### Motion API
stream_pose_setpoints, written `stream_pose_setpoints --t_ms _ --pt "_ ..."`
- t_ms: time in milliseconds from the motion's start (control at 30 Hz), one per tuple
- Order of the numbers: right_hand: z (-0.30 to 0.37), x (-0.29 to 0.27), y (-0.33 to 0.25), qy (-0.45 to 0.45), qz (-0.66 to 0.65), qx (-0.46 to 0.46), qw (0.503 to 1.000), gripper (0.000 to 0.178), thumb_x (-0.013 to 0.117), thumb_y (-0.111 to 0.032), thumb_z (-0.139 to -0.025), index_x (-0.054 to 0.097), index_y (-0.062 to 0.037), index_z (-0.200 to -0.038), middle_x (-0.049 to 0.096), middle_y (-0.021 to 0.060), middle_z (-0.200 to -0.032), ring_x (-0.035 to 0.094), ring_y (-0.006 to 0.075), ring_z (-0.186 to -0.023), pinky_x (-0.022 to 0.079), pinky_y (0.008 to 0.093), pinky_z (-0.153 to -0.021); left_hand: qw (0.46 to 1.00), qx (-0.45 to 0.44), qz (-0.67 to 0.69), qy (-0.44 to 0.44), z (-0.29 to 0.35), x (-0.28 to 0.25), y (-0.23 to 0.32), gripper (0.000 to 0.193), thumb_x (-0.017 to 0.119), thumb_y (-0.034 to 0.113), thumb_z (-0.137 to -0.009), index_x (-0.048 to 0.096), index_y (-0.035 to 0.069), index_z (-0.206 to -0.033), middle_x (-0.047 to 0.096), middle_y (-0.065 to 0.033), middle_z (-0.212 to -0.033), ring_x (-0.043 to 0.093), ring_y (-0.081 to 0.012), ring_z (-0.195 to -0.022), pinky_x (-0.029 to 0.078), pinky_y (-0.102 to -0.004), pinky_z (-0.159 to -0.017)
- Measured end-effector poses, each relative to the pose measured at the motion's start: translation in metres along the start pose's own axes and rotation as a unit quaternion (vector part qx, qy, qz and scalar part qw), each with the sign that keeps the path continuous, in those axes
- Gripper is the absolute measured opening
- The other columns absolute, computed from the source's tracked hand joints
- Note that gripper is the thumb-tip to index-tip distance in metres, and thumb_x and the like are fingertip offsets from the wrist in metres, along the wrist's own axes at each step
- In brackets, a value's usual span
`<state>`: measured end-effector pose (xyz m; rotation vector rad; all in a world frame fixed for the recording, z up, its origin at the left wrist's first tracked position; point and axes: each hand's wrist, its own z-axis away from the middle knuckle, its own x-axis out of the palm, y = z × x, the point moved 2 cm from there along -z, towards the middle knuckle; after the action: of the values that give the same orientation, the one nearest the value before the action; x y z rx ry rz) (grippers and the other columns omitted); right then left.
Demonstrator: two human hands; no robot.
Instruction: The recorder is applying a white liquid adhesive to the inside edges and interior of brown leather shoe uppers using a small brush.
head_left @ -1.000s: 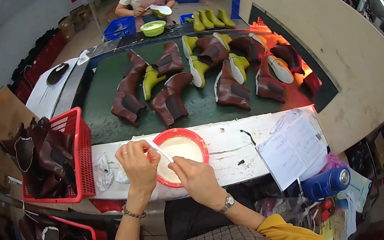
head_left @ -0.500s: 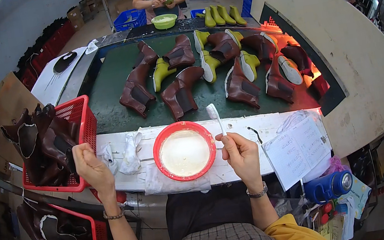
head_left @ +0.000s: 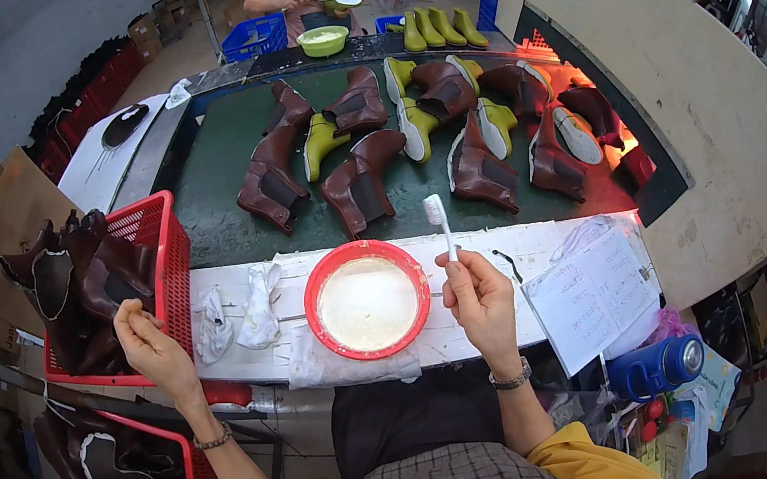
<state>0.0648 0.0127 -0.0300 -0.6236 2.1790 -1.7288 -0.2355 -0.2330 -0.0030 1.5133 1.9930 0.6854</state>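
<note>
The right hand (head_left: 481,299) has its fingers wrapped around the handle of a white toothbrush-like brush (head_left: 441,223), which stands upright with its bristle head up, just to the right of the red bowl (head_left: 366,299) and above its rim level. That bowl sits on the white-covered front strip of the desk (head_left: 527,246) and holds a pale, creamy liquid, probably glue. The left hand (head_left: 149,342) is well to the left of the bowl, at the near corner of a red plastic basket (head_left: 167,266) packed with brown boot uppers (head_left: 77,286); its fingers curl at the basket's edge, though whether they pinch anything is hard to tell. Two crumpled white rags (head_left: 238,309) lie between the basket and the bowl. Beyond the bowl, brown ankle boots (head_left: 356,183) on green lasts lie across a dark green mat
</note>
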Motion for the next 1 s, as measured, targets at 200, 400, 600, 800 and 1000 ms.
stream_pose_setpoints --t_ms 200,400,600,800,1000 --pt "-0.003 -0.016 0.007 0.073 0.083 -0.064 0.992 0.021 0.056 -0.018 -0.108 0.062 -0.0004 -0.099 0.05 -0.0056 -0.065 0.043 0.001 -0.056 0.032 0.0183 -0.05 0.995 0.0 0.091 -0.042 0.004 -0.007 0.003 0.018 0.034 -0.004 -0.095 0.039 0.005 -0.081 0.04 -0.002 -0.079 0.04 -0.0115 -0.071 0.04 -0.0246 -0.071" --pt "-0.002 -0.024 0.016 0.043 -0.02 0.016 0.999 0.034 0.049 -0.027 -0.111 0.058 -0.0027 -0.09 0.045 -0.006 -0.06 0.036 0.0007 -0.049 0.027 0.0205 -0.043 0.98 0.08 0.174 -0.048 0.019 0.001 0.054 0.016 0.043 -0.009 -0.086 0.044 0.003 -0.076 0.049 -0.0068 -0.079 0.049 -0.0159 -0.072 0.044 -0.0284 -0.069" --pt "0.025 0.032 -0.011 -0.096 -0.118 0.078 0.985 0.047 0.044 -0.032 -0.112 0.058 -0.0042 -0.077 0.049 -0.0044 -0.059 0.037 0.0018 -0.047 0.027 0.0213 -0.043 0.875 -0.101 0.222 -0.418 0.102 0.042 0.144 0.033 0.07 -0.001 -0.088 0.072 0.0 -0.121 0.068 -0.01 -0.107 0.064 -0.018 -0.094 0.051 -0.0306 -0.083" --pt "0.033 0.05 -0.018 -0.209 -0.084 0.099 0.969 0.053 0.045 -0.036 -0.112 0.066 0.0008 -0.081 0.054 -0.0018 -0.066 0.043 0.0026 -0.055 0.033 0.0213 -0.048 0.873 -0.064 0.215 -0.433 0.112 0.04 0.128 0.031 0.085 0.005 -0.077 0.077 0.0 -0.106 0.07 -0.0086 -0.102 0.066 -0.019 -0.092 0.052 -0.0305 -0.08" --pt "0.039 0.07 -0.013 -0.253 -0.188 0.145 0.938 0.05 0.043 -0.035 -0.113 0.068 0.0016 -0.089 0.053 -0.0018 -0.066 0.045 0.0026 -0.057 0.036 0.0213 -0.05 0.819 -0.109 0.276 -0.491 0.102 0.041 0.126 0.031 0.085 0.003 -0.077 0.076 0.0 -0.106 0.067 -0.0071 -0.098 0.063 -0.0155 -0.09 0.05 -0.0297 -0.08"
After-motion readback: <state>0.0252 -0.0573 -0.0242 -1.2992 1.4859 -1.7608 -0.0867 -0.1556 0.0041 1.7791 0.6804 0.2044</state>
